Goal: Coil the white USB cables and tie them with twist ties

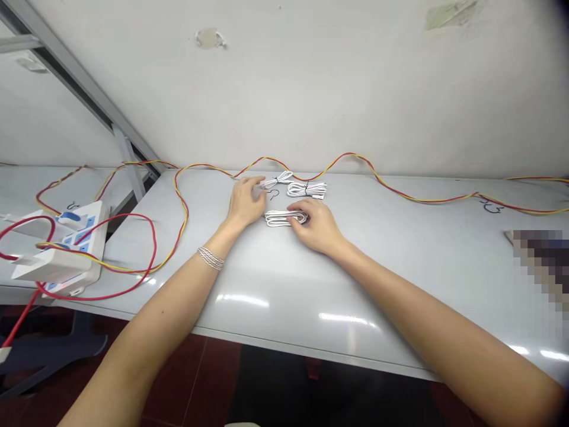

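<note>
White coil [279,219] part-hid, R hand [319,225] grip closed on it; L hand [246,203], can't tell if gripping.

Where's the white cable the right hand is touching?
In the head view, the white cable lies on the table near mid-picture, its right end in the right hand, nearer the camera than two other white bundles.

On the left part of the grey table [400,237], there lies a white power strip [101,225] with blue sockets, and a red cable [155,243] makes a loop beside it. A twisted red and yellow wire [263,158] goes along the pale wall [311,89]. Below is a dark red floor [178,379]
</note>
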`<action>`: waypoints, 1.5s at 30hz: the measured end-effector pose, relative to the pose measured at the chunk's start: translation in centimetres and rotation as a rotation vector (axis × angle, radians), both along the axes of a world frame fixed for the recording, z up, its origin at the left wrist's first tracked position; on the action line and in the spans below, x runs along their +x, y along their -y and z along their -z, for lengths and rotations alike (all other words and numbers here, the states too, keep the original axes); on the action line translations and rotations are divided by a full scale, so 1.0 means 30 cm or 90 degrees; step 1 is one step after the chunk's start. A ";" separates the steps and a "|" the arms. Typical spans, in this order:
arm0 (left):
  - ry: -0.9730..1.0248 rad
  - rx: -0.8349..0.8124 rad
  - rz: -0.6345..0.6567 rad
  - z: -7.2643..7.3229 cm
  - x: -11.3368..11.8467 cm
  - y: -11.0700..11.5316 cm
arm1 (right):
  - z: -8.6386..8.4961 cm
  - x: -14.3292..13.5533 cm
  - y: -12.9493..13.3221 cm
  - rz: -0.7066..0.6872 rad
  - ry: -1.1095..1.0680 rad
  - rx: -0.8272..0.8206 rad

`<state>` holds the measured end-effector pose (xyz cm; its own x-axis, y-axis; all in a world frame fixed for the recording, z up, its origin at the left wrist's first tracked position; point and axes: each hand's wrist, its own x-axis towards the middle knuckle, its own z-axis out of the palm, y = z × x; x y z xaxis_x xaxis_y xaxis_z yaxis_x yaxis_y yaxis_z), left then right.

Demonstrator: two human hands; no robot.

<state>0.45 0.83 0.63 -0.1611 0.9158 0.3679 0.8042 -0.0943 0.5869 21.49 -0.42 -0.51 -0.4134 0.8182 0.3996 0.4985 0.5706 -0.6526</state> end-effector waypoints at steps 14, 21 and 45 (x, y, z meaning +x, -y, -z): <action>-0.078 -0.011 -0.037 -0.016 0.003 0.014 | 0.001 0.008 -0.005 -0.068 0.064 -0.016; 0.057 0.053 0.108 -0.035 0.050 0.060 | 0.008 0.012 -0.037 0.024 -0.161 -0.113; 0.565 -0.054 0.272 -0.024 0.113 0.076 | 0.018 0.003 -0.043 -0.015 -0.321 -0.176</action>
